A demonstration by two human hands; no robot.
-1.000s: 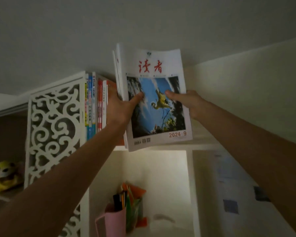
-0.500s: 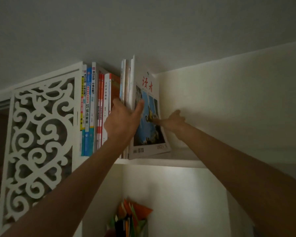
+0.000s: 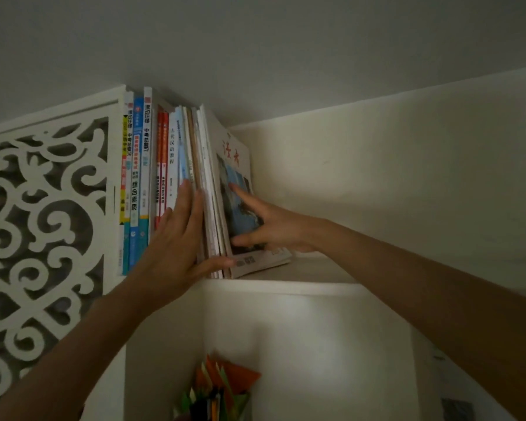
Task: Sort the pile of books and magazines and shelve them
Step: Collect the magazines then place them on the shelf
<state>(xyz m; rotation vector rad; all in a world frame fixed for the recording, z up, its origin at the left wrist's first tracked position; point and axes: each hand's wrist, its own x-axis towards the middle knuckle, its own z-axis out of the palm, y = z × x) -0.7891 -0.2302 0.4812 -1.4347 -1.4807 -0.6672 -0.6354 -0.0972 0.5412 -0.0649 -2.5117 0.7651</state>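
Note:
A white magazine (image 3: 234, 165) with red characters and a blue bird photo leans at the right end of a row of upright books (image 3: 140, 177) on the top shelf (image 3: 310, 278). Several thin magazines (image 3: 208, 208) stand between it and the books. My left hand (image 3: 176, 247) lies flat against the spines of these magazines, fingers straight, thumb near the cover's bottom corner. My right hand (image 3: 264, 226) presses spread fingers on the magazine's front cover.
A white fretwork panel (image 3: 43, 214) closes the shelf unit's left side. The shelf to the right of the magazine runs to a cream wall (image 3: 407, 177). Below, a compartment holds a holder with orange and green paper items (image 3: 222, 387). The ceiling sits close above the books.
The magazine went from held in the air in both hands to standing on the shelf against the row. My hands changed from gripping it to pressing it flat.

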